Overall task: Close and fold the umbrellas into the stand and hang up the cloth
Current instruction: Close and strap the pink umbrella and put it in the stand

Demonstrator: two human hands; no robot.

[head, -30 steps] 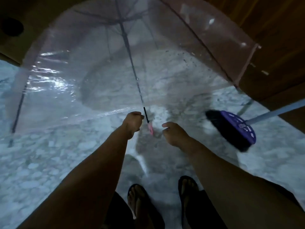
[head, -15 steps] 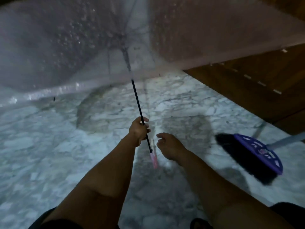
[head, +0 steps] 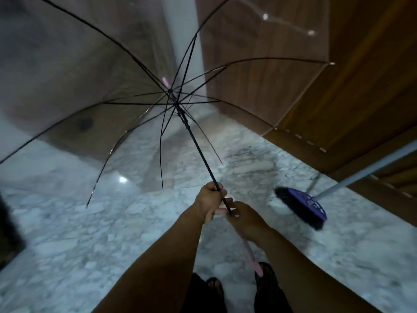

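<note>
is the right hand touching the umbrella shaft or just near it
Touching. The head view shows the right hand with its fingers curled round the umbrella shaft just below the left hand, which also grips it.

Both hands (head: 211,201) (head: 247,221) grip open umbrella (head: 196,143) shaft.

Pale marble floor (head: 90,233) — dim light — meets wood-panelled walls (head: 361,98); a broom (head: 302,206) (purple-headed, seemingly) lies nearby.
</note>
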